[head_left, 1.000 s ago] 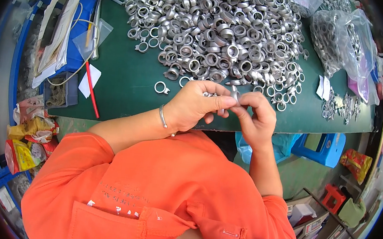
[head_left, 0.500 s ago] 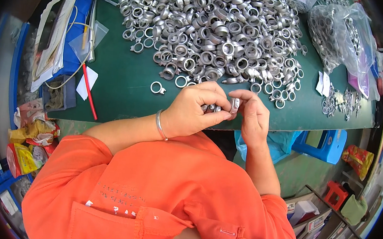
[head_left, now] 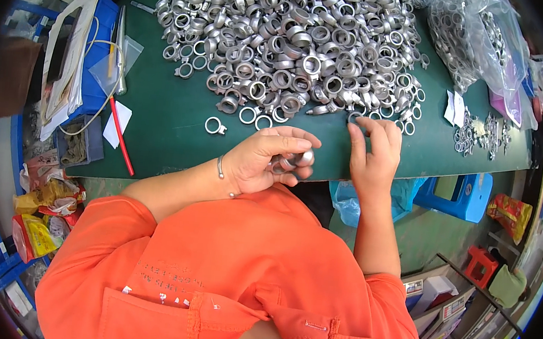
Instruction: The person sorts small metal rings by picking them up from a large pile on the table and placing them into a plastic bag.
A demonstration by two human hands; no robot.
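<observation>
Over at the green surface (head_left: 163, 150), I can see a great heap of metal rings (head_left: 308, 43) spread across the far side. They are dull silver-grey, short and band-like, with wide round openings, and many carry a small lug on the outer edge. Some lie flat, others stand on edge or lean on their neighbours. One loose ring (head_left: 221, 129) lies flat to the left of the heap, its lug pointing right.

The person's left hand (head_left: 266, 157) is curled around a few held rings (head_left: 305, 159), near the surface's front edge; their rounded sides shine between the fingers. The right hand (head_left: 377, 152) is at the heap's near edge, fingers bent, its thumb and forefinger beside a darker-looking ring (head_left: 352, 113); I can't tell whether they grip it. Farther right sits a clear plastic bag (head_left: 469, 48) full of similar grey pieces.
</observation>
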